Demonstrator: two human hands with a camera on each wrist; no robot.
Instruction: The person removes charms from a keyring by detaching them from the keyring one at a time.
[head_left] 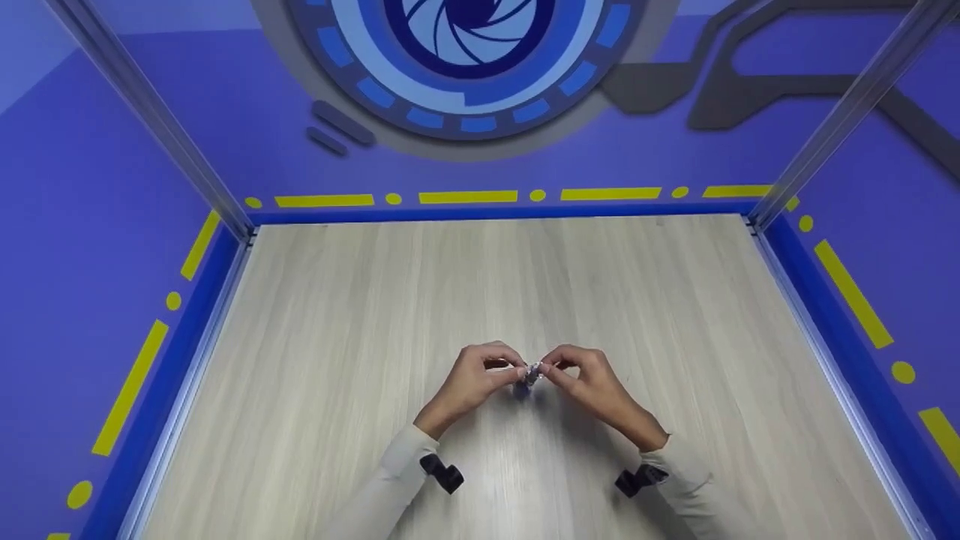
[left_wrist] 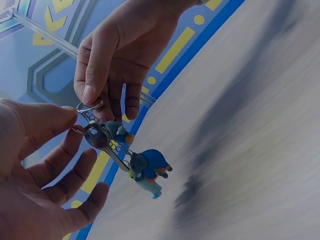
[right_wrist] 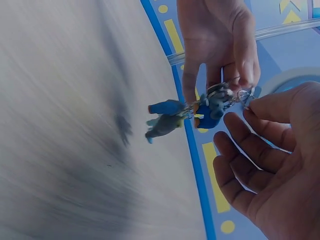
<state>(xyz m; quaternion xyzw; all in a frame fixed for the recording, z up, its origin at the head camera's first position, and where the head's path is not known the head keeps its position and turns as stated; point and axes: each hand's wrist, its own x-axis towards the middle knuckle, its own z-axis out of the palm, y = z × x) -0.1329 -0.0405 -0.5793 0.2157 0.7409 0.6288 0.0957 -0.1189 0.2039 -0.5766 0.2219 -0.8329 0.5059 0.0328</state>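
Both hands meet at a keychain (head_left: pixel 532 374) held over the table. My left hand (head_left: pixel 476 373) pinches one side of it between thumb and index finger, by a small ring near the key. From the other side, my right hand (head_left: pixel 589 377) pinches a metal split ring (left_wrist: pixel 91 106) with thumb and fingertip. Between them hang a silver key (left_wrist: pixel 100 140), short chains and several small animal charms. One charm (left_wrist: pixel 152 164) is blue and grey; another charm (right_wrist: pixel 166 125) is grey with a light blue end. The other fingers of both hands are spread loosely.
A light wood-grain tabletop (head_left: pixel 360 300) lies under the hands, with their shadows on it. Blue panels (head_left: pixel 450 176) with yellow marks stand at the back and sides, joined by metal posts (head_left: pixel 161 112). Both sleeves carry a black wrist camera (head_left: pixel 442 474).
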